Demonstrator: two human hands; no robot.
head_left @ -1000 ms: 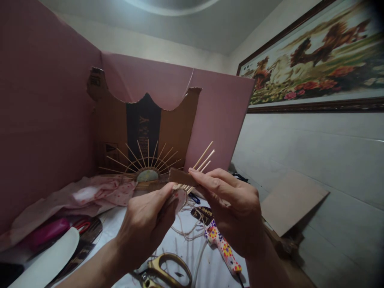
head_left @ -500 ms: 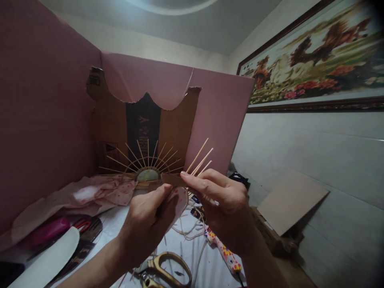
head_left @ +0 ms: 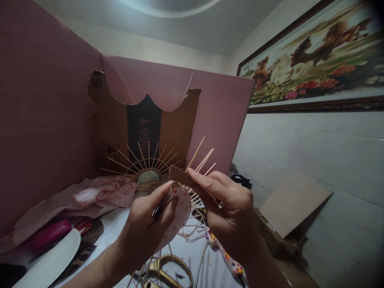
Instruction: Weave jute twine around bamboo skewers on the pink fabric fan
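Observation:
My left hand is closed on a round, cloth-covered disc, pale with red dots. Thin wooden sticks fan out from behind the disc, some upward past my right hand and some below it. Between thumb and fingers, my right hand pinches a small brown cardboard strip just above the disc's top edge. I cannot tell whether the strip touches the disc. Under my hands lie gold-handled scissors, partly covered by sticks, and a colourful dotted glue gun.
Against pink panels leans a cut cardboard sheet. In front stands a half-round stick fan. Crumpled dotted cloth, a magenta object and a white curved piece lie left; twine lies near the glue gun.
The disc has turned so that more of its dotted face shows. My right hand has moved slightly right and tilted the cardboard strip, whose free end now rises clear of my left thumb.

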